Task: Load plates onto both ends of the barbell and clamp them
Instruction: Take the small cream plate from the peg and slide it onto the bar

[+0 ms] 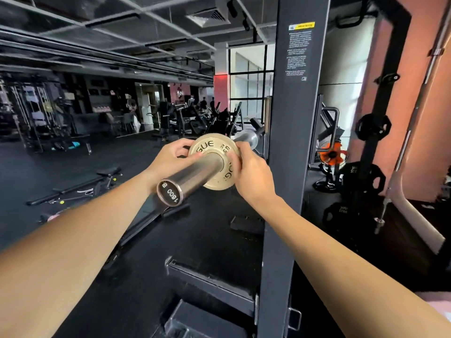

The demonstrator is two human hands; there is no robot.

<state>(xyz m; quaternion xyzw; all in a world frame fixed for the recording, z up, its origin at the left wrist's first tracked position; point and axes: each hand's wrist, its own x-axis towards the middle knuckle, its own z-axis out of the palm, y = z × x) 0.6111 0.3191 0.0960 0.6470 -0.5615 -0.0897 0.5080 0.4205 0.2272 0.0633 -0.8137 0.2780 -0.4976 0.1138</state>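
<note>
A small tan metal plate [214, 148] sits threaded on the chrome barbell sleeve [192, 175], roughly midway along it. My left hand [170, 157] grips the plate's left rim, and my right hand [251, 172] grips its right rim, thumb on the face. The sleeve's end cap [170, 193] points toward me. Beyond the plate, the rest of the sleeve [246, 139] runs to the rack and disappears behind the upright. No clamp is visible.
The black rack upright [290, 142] stands just right of my hands. Black plates [372, 126] hang on storage pegs at right, beside a leaning bar [412, 132] and an orange fan [332, 154]. A bench [80, 186] lies on the dark floor at left.
</note>
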